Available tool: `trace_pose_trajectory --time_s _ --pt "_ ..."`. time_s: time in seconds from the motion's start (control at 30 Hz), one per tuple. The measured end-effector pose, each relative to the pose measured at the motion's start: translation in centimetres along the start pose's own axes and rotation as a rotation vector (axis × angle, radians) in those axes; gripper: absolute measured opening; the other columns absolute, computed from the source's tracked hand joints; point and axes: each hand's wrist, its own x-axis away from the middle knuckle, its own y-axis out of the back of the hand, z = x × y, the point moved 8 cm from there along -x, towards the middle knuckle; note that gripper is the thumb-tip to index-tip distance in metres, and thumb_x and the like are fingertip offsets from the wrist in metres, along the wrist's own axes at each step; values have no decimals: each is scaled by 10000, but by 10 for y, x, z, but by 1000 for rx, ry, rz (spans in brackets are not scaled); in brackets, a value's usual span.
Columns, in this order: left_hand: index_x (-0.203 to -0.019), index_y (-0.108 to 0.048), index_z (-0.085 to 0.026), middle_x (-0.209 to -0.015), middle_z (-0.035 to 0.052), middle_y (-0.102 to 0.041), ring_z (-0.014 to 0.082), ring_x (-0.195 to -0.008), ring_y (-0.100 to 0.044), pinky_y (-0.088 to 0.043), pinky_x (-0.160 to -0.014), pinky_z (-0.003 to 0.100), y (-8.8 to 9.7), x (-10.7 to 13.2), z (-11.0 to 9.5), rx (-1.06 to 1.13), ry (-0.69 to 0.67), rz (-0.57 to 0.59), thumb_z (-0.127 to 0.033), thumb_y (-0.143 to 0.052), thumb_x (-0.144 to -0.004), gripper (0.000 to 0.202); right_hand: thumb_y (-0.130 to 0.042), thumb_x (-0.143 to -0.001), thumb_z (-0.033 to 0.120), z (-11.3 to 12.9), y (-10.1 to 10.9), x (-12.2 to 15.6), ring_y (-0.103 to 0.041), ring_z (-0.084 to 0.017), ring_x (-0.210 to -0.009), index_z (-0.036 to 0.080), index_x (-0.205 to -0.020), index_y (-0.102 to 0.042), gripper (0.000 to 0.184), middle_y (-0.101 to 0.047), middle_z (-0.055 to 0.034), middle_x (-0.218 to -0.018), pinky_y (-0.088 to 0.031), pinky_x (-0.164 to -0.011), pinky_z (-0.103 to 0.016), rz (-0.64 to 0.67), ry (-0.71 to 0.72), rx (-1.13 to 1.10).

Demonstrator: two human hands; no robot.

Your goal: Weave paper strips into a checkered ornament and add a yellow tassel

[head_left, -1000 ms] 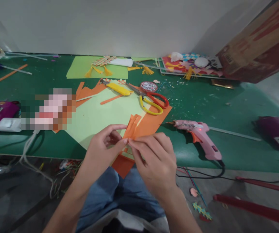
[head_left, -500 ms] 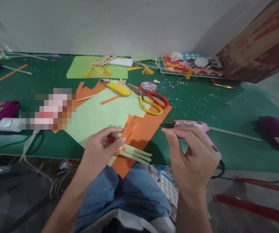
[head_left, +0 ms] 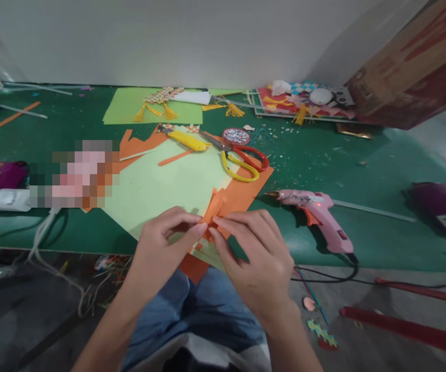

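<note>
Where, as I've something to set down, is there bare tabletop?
Nearside of the glue stick, between pink glue gun and right-hand power strip; also green tabletop between white cables and pale green sheet. Crowded: around that sheet, with scissors, utility knife, left hand, right hand.

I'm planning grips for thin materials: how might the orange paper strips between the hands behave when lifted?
Probably floppy: the orange paper strips look thin and narrow, and appear bent near the right hand. Likely light, having so little thickness. They may spread apart if let go, since they look loosely bunched where the left hand pinches them.
</note>
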Motion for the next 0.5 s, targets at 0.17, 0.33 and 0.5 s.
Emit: trace_pose_trajectory --time_s 0.17,0.33,0.5 --pt "-737 -676 -196 -715 -6 -609 119 -692 -587 -462 -622 218 -1 1 -5 -36 -37 13 -244 -630 -791 86 -607 -811 115 2 1 0 -546 -167 -691 157 -831 -651 64 -669 -69 -762 -452 -640 -331 -8 3 10" --pt "-732 -682 -201 -716 -7 -609 115 -686 -576 -451 -621 221 -1 2 -6 -46 -50 12 -235 -629 -791 86 -589 -809 100 3 0 -1 -552 -168 -691 155 -803 -653 85 -668 -64 -753 -451 -630 -332 4 9 2" --pt "-723 -681 -201 -714 -8 -608 112 -685 -568 -444 -618 217 -2 0 -6 -48 -48 17 -240 -630 -794 95 -590 -795 85 2 0 0 -546 -163 -679 160 -784 -643 93 -663 -59 -740 -446 -628 -326 -9 6 1"
